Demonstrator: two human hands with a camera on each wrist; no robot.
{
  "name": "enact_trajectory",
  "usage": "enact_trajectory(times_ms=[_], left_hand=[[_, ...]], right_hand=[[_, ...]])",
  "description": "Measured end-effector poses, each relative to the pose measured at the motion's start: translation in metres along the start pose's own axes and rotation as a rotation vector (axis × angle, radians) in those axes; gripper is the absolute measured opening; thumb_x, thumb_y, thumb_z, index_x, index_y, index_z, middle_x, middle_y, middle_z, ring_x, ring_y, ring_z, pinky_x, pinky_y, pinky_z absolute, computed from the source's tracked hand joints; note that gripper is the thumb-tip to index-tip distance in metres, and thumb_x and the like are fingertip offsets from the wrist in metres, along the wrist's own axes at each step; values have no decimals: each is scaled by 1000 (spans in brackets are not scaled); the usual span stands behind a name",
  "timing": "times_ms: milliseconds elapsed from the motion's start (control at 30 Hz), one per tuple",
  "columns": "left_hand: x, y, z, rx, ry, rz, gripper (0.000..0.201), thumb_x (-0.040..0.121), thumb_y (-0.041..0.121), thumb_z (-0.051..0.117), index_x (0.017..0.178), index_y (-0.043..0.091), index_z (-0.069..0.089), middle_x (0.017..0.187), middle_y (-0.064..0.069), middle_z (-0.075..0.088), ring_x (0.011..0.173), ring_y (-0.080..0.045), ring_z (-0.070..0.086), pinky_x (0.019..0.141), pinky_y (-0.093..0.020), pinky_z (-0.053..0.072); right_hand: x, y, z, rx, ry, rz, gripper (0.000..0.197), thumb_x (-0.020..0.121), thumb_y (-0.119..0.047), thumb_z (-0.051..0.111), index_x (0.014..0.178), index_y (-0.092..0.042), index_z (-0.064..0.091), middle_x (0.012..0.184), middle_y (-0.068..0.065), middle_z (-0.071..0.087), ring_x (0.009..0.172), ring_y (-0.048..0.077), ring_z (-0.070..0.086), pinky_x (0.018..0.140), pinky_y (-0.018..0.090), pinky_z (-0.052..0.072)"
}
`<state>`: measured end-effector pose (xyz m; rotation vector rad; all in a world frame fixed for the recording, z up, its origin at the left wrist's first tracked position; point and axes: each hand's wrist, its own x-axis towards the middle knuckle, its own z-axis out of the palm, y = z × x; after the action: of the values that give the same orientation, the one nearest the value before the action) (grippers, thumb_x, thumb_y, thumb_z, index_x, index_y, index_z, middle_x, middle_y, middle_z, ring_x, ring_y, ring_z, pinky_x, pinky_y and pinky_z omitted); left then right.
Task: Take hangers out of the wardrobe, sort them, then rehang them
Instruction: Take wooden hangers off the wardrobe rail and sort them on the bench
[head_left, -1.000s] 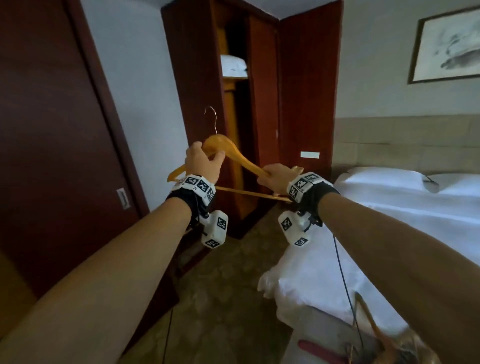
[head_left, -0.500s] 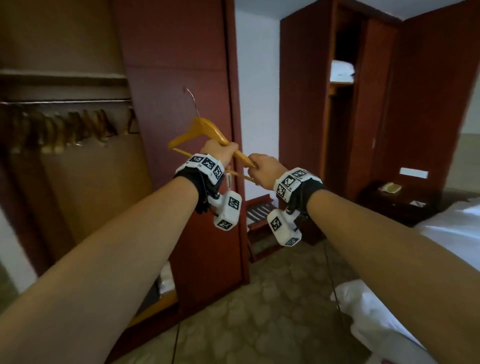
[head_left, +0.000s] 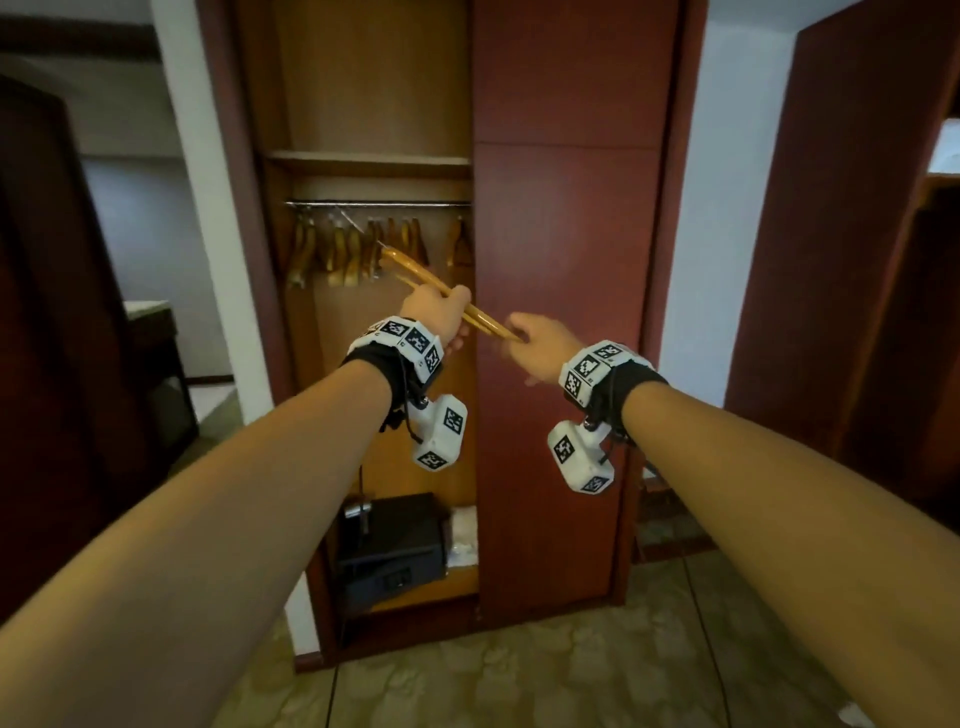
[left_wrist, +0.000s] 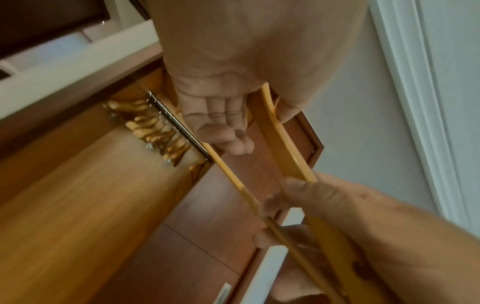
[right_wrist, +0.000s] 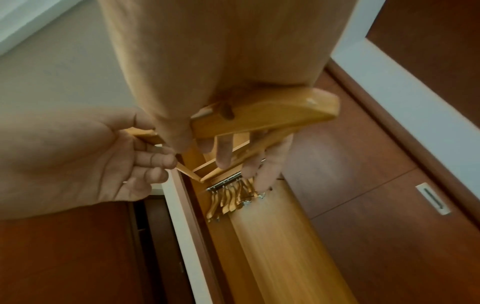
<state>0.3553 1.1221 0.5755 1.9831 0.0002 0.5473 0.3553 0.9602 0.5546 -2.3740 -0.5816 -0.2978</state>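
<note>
I hold one wooden hanger (head_left: 447, 293) in both hands, edge-on, in front of the open wardrobe. Its metal hook (head_left: 356, 223) points up at the rail (head_left: 379, 203). My left hand (head_left: 440, 312) grips the hanger's middle, fingers curled round the lower bar (left_wrist: 233, 179) and thumb on the upper arm (left_wrist: 280, 139). My right hand (head_left: 537, 345) pinches the near end (right_wrist: 272, 113). Several wooden hangers (head_left: 353, 249) hang bunched on the rail, seen also from the wrists as hung hangers (right_wrist: 228, 197).
The wardrobe's right door (head_left: 566, 364) is closed beside the open bay. A black safe (head_left: 389, 545) and white folded items (head_left: 464, 535) sit on the wardrobe floor. A shelf (head_left: 369, 158) runs above the rail. Dark furniture (head_left: 78, 364) stands left, another red-brown panel (head_left: 857, 208) right.
My view has swung from the bed side of the room to the open wardrobe. Both hands carried the hanger along and turned it edge-on, hook now up by the rail.
</note>
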Motion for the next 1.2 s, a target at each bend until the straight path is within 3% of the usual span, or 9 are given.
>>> enact_trajectory(times_ms=[133,200,300,367,500,733,833,933,1200], left_hand=[[30,-19,-29,243,91,45,41,88,49,43,80,14,61,77,-8,71,69,-28,69,69,-40,60],[49,-27,-38,345,95,69,41,90,48,42,89,14,64,80,-8,72,71,-28,70,71,-44,60],[84,-35,-49,404,110,69,34,93,41,43,89,14,64,80,-6,73,68,-23,71,72,-40,60],[113,-41,-56,386,118,26,31,94,35,45,90,12,65,82,-7,73,69,-22,70,72,-38,61],[166,-55,-70,373,112,-61,25,96,33,54,94,11,66,80,-6,70,63,-17,65,49,-22,52],[231,-83,-101,393,167,-137,21,96,28,54,95,10,66,85,-10,72,67,-22,68,61,-31,56],[257,-96,-114,404,198,-157,21,96,28,55,98,10,65,82,-8,72,62,-19,66,53,-26,53],[283,-111,-125,393,223,-179,20,95,26,55,101,10,66,80,-7,71,57,-17,64,47,-23,48],[372,-165,-163,393,269,-122,20,95,26,53,91,11,66,85,-8,73,69,-20,68,63,-30,57]], right_hand=[[43,-12,33,70,-15,-48,28,100,-36,44,100,-10,54,84,13,60,70,27,58,64,41,53],[69,-13,45,108,-16,-39,31,101,-36,39,102,-9,54,86,13,59,71,28,57,64,41,49],[115,-11,57,175,-11,-12,32,102,-34,34,111,-11,54,87,9,56,76,28,58,63,37,46],[148,-11,59,275,-14,9,28,102,-34,35,110,-12,51,82,4,55,71,25,58,52,30,45],[216,-14,59,485,-64,71,16,100,-27,37,104,-13,44,73,4,47,54,20,50,37,20,36],[308,-27,80,730,-83,144,23,100,-27,39,87,-11,47,64,6,44,50,22,46,42,27,38],[338,-31,98,749,-83,125,23,99,-27,40,82,-13,47,62,5,46,50,23,48,43,27,39],[367,-37,118,761,-93,110,22,99,-28,39,84,-14,47,62,3,46,48,20,48,45,28,40],[457,-66,173,736,-106,124,23,101,-30,38,91,-11,48,66,4,46,52,21,49,47,29,41]])
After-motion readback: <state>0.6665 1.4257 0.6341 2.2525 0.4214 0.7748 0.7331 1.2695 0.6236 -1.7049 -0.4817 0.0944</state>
